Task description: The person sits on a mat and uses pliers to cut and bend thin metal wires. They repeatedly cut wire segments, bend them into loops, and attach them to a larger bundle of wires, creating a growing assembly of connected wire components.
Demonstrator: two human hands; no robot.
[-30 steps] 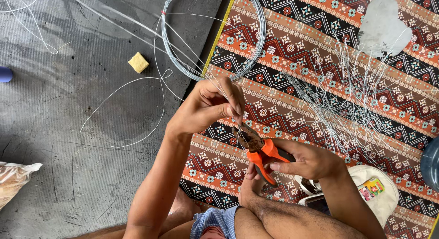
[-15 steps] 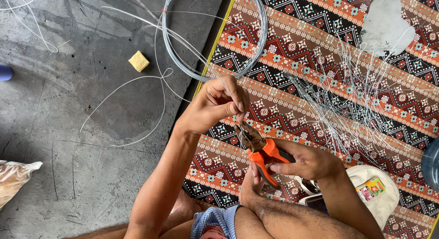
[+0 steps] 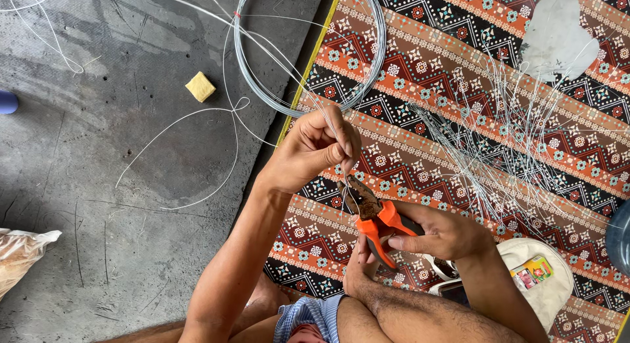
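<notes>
left hand (image 3: pixel 308 152) pinching wire (image 3: pixel 289 70), right hand (image 3: pixel 446 231) gripping pliers (image 3: pixel 371 215)

You've got soft, even daylight here, no harsh glare. Shadows stay faint under the left hand (image 3: pixel 308 152). Everything's sharp, with only slight stretching toward the frame edges.

Orange-handled pliers (image 3: pixel 374 215), rusty jaws pointing far-left, at centre; thin grey wire (image 3: pixel 328 120) running from them to the far coil.
</notes>
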